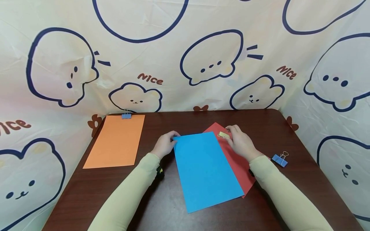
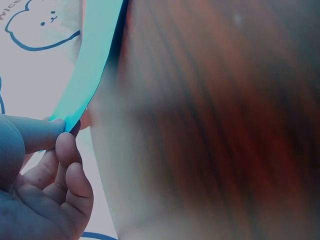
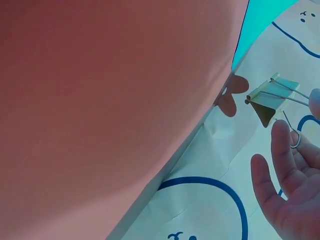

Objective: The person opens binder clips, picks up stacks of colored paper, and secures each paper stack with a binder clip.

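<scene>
My left hand [image 1: 164,144] pinches the upper left corner of a blue sheet of paper [image 1: 206,173]. In the left wrist view the thumb presses that corner [image 2: 75,112] against the fingers. A red sheet [image 1: 231,160] lies partly beneath the blue one and sticks out on its right. Above the red sheet my right hand [image 1: 241,142] holds a yellow binder clip [image 1: 223,134] by its wire handles. The right wrist view shows the clip [image 3: 272,97] apart from both sheets, its wire handles at the thumb and fingers. How far its jaws stand apart is hard to tell.
On the left of the dark brown table [image 1: 162,199] lies an orange sheet [image 1: 115,141] with a blue binder clip [image 1: 126,116] at its top edge. Another blue binder clip [image 1: 279,159] rests right of my right forearm. A cartoon-print cloth [image 1: 170,64] hangs behind the table.
</scene>
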`<control>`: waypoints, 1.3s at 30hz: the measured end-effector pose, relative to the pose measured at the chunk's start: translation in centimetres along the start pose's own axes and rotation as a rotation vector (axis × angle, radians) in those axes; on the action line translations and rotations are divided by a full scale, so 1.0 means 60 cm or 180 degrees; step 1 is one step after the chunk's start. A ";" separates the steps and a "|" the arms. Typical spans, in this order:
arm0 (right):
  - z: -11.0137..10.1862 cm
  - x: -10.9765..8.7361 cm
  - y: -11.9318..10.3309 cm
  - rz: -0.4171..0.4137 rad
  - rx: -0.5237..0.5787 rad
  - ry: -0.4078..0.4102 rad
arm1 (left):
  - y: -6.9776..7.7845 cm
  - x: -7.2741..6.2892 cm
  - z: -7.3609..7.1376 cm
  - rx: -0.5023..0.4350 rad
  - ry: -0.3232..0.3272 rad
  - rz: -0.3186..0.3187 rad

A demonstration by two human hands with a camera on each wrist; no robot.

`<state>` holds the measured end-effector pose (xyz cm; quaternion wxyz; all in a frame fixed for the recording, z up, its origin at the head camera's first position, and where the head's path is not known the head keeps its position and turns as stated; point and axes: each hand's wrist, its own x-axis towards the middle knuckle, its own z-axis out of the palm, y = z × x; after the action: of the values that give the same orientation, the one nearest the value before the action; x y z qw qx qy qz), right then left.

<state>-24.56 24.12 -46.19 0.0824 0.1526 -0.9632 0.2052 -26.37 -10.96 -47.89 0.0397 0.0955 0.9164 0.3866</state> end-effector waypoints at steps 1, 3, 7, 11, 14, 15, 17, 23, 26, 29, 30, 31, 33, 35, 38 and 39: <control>0.001 0.002 -0.002 0.0000 -0.0004 -0.0015 | 0.001 0.000 0.001 0.0004 -0.0001 0.0009; 0.004 0.005 -0.005 -0.0010 0.0007 -0.0052 | 0.002 0.001 0.002 0.0042 -0.0002 0.0040; 0.011 0.012 -0.010 -0.0060 0.0026 -0.0111 | 0.005 0.002 0.003 0.0109 -0.0009 0.0096; 0.018 0.017 -0.014 -0.0129 -0.0001 -0.0158 | 0.008 0.003 0.005 0.0171 -0.0003 0.0159; 0.023 0.019 -0.019 -0.0174 -0.0001 -0.0186 | 0.009 0.005 0.006 0.0218 0.0013 0.0209; 0.024 0.020 -0.020 -0.0172 0.0010 -0.0195 | 0.009 0.005 0.007 0.0229 0.0015 0.0221; 0.027 0.023 -0.024 -0.0167 0.0023 -0.0227 | 0.011 0.006 0.007 0.0239 0.0016 0.0237; 0.035 0.029 -0.033 -0.0219 -0.0007 -0.0302 | 0.017 0.009 0.009 0.0315 0.0002 0.0286; 0.038 0.031 -0.040 -0.0252 -0.0035 -0.0314 | 0.019 0.009 0.010 0.0376 0.0000 0.0344; 0.040 0.033 -0.047 -0.0275 -0.0038 -0.0336 | 0.020 0.010 0.012 0.0407 0.0004 0.0396; 0.041 0.034 -0.050 -0.0286 -0.0035 -0.0338 | 0.019 0.010 0.013 0.0413 0.0010 0.0415; 0.041 0.034 -0.052 -0.0295 -0.0032 -0.0340 | 0.019 0.011 0.014 0.0411 0.0014 0.0427; 0.043 0.036 -0.056 -0.0326 -0.0031 -0.0341 | 0.017 0.012 0.015 0.0414 0.0024 0.0445; 0.046 0.037 -0.058 -0.0358 -0.0051 -0.0348 | 0.016 0.014 0.017 0.0415 0.0028 0.0455; 0.049 0.040 -0.061 -0.0374 -0.0090 -0.0379 | 0.013 0.015 0.019 0.0415 0.0021 0.0469; 0.049 0.041 -0.061 -0.0375 -0.0099 -0.0391 | 0.013 0.016 0.019 0.0419 0.0020 0.0482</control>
<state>-25.94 19.05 -46.97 0.0375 0.2201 -0.9589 0.1753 -27.02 -9.44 -48.14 0.0012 0.1657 0.9301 0.3277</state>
